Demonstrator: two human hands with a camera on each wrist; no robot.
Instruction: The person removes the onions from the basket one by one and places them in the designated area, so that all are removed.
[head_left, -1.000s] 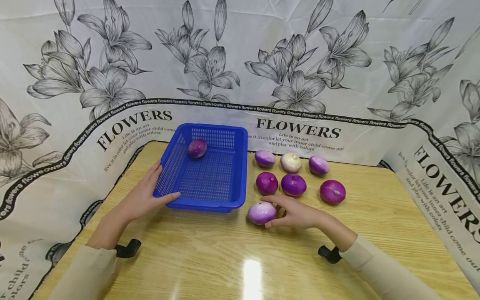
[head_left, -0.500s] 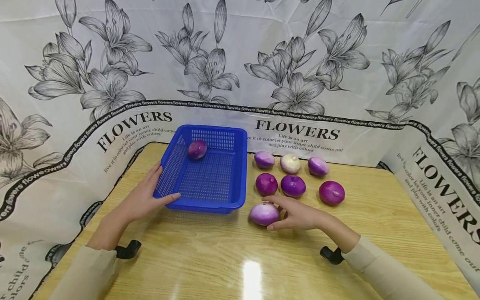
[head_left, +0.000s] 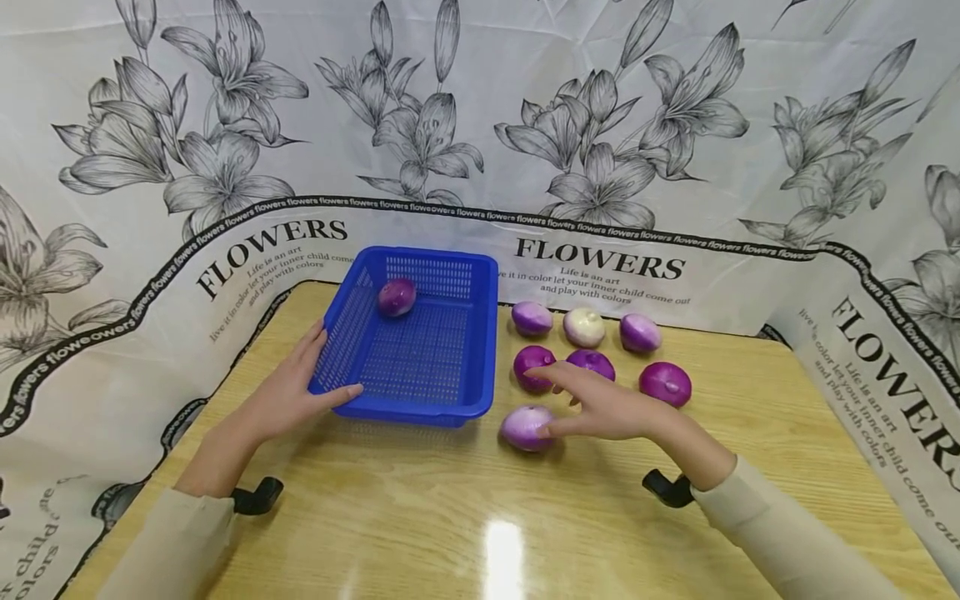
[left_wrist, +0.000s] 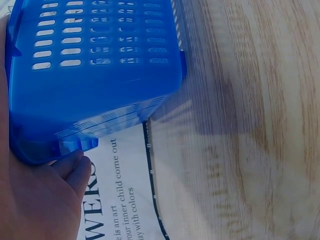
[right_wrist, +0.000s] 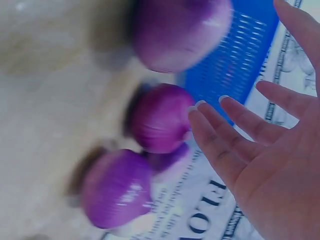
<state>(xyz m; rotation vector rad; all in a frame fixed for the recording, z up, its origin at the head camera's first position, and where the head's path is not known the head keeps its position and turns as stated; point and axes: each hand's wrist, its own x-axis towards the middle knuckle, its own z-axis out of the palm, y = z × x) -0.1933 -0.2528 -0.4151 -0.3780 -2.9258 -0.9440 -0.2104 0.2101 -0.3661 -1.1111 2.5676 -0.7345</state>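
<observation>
My left hand (head_left: 281, 404) holds the near left corner of a blue plastic basket (head_left: 420, 411), thumb over the front rim and fingers along the left side. One purple onion (head_left: 396, 297) lies at the basket's far left. Hovering with spread fingers, my right hand (head_left: 618, 408) is over the nearest pale purple onion (head_left: 521, 428), which sits on the table to the right of the basket; whether the thumb touches it I cannot tell. In the right wrist view the right hand (right_wrist: 260, 150) holds nothing, and that onion (right_wrist: 180, 30) is apart from the fingers.
Behind the right hand stand several onions in loose rows, among them a whitish onion (head_left: 583, 327) and a dark magenta onion (head_left: 665, 383). The wooden table (head_left: 390, 508) ends at a flower-printed cloth (head_left: 600, 250) hung around its back and sides.
My right hand has opened and risen slightly away from the near onion, toward the far side. That onion shifted and turned a little. The left hand and basket have stayed put.
</observation>
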